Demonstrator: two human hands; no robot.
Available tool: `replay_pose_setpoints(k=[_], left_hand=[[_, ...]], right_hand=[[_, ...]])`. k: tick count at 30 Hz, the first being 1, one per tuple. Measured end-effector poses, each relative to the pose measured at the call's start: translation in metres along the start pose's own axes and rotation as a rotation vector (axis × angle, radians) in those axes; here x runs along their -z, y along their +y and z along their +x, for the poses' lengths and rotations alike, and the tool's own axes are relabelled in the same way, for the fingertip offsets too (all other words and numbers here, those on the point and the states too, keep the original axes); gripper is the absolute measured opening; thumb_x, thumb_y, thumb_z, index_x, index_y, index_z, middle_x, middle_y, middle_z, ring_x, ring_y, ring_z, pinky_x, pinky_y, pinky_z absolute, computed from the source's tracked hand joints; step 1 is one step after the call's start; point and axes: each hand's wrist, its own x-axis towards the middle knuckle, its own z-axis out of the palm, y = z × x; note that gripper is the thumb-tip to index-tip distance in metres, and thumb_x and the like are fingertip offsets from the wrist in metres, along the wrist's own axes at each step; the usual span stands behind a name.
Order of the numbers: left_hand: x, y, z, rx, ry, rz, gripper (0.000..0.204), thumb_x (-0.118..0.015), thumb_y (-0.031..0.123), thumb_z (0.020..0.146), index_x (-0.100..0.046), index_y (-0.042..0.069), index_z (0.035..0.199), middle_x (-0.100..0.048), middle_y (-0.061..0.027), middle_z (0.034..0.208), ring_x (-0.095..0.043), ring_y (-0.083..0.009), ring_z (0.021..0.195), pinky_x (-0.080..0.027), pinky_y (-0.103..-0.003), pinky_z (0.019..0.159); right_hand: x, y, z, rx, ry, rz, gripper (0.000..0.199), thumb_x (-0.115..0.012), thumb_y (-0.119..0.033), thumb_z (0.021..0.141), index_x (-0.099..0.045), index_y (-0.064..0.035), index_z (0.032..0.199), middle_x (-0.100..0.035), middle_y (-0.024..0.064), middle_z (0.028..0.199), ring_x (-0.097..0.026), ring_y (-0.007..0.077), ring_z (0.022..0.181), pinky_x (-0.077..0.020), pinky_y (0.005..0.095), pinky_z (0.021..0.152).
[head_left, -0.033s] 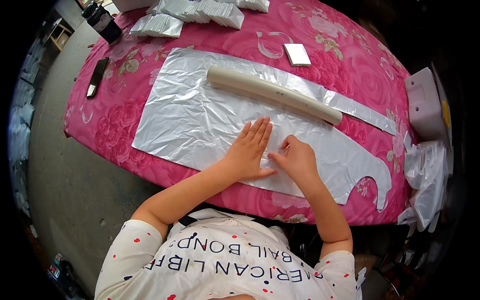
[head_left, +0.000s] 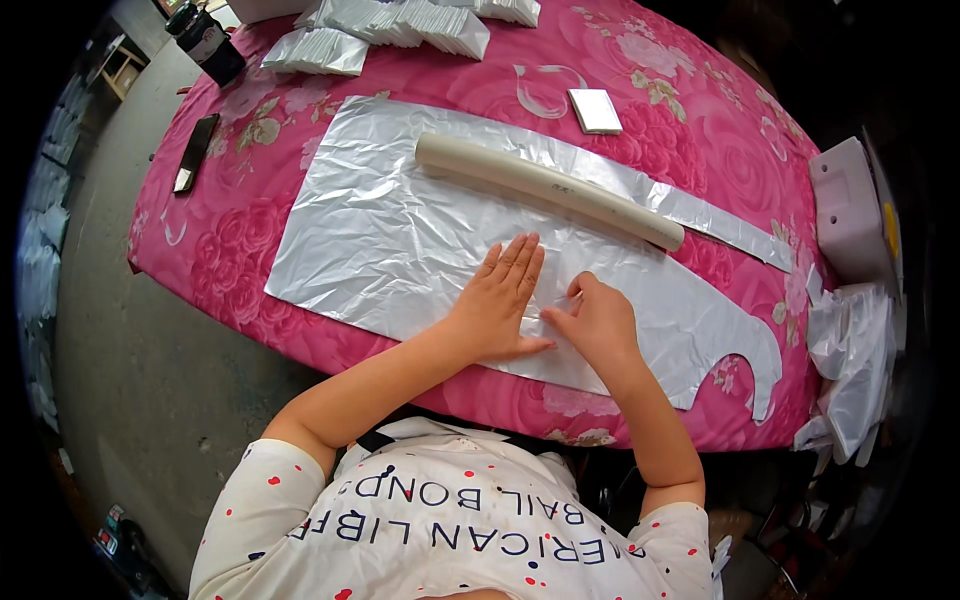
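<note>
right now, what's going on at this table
A person's left hand lies flat on a crinkled silver sheet spread over a pink flowered tablecloth. The right hand is curled beside it, low over the sheet; whether it grips anything is unclear. A pale tube lies across the sheet, beyond both hands.

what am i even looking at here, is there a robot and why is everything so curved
There's no robot: these are a person's own bare hands. The view comes from a wide fisheye camera worn on the head, looking down, which bends straight edges near the rim.

On the table's pink floral cloth lies a large silvery sheet, with a pale tube resting on it. Around it are a small silvery square, rows of flat silvery pieces and a dark phone-like object.

The left hand lies spread on the sheet. The right hand has its fingers bunched; whether it pinches anything is unclear.
</note>
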Motion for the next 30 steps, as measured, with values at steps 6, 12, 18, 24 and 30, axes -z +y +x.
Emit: replay_pose_setpoints(k=[6, 12, 18, 24, 30], left_hand=[[0.016, -0.007, -0.022, -0.014, 0.231, -0.302, 0.089, -0.061, 0.044, 0.078, -0.018, -0.004, 0.139, -0.016, -0.0239, 0.145, -0.015, -0.0352, 0.136, -0.014, -0.044, 0.11], [0.05, -0.004, -0.134, 0.518, -0.16, -1.42, 0.037, -0.046, 0.017, 0.094, -0.046, -0.003, 0.125, -0.054, -0.0147, 0.122, -0.054, -0.0214, 0.11, -0.044, -0.033, 0.093], [0.042, 0.013, -0.211, 1.187, -0.091, -1.601, 0.032, -0.045, 0.02, 0.095, -0.054, -0.006, 0.112, -0.061, -0.0169, 0.108, -0.06, -0.0197, 0.097, -0.049, -0.029, 0.084], [0.035, 0.016, -0.215, 1.033, 0.188, -1.08, 0.016, -0.057, 0.008, 0.084, -0.063, -0.006, 0.091, -0.066, -0.011, 0.083, -0.063, -0.0169, 0.072, -0.049, -0.027, 0.064], [0.091, 0.012, -0.163, 0.599, 0.121, -0.382, 0.016, -0.068, 0.006, 0.071, -0.067, 0.002, 0.087, -0.067, -0.0114, 0.078, -0.064, -0.0256, 0.067, -0.051, -0.031, 0.063]], right_hand=[[-0.011, -0.001, 0.012, 0.533, 0.296, -0.104, 0.046, -0.069, -0.023, 0.074, -0.054, 0.0018, 0.11, -0.055, 0.0174, 0.111, -0.053, 0.0316, 0.103, -0.0412, 0.0407, 0.089], [-0.061, -0.019, 0.032, 0.634, 0.185, -0.103, 0.066, -0.058, -0.036, 0.083, -0.036, 0.0035, 0.131, -0.033, 0.0211, 0.139, -0.028, 0.0346, 0.13, -0.0219, 0.0445, 0.107], [-0.112, -0.08, -0.034, 0.716, -0.09, 0.083, 0.073, -0.047, -0.045, 0.087, -0.023, 0.0009, 0.139, -0.018, 0.0218, 0.146, -0.013, 0.0328, 0.137, -0.0106, 0.0451, 0.11], [-0.127, -0.104, -0.06, 1.044, -0.378, 0.167, 0.049, -0.05, -0.03, 0.086, -0.042, -0.0042, 0.128, -0.02, 0.0196, 0.146, -0.013, 0.0332, 0.138, -0.0071, 0.0488, 0.11], [-0.071, -0.086, -0.007, 1.28, -0.18, -0.02, 0.007, -0.059, -0.012, 0.074, -0.057, -0.0082, 0.079, -0.051, 0.0094, 0.123, -0.03, 0.0286, 0.13, -0.0171, 0.0532, 0.108]])
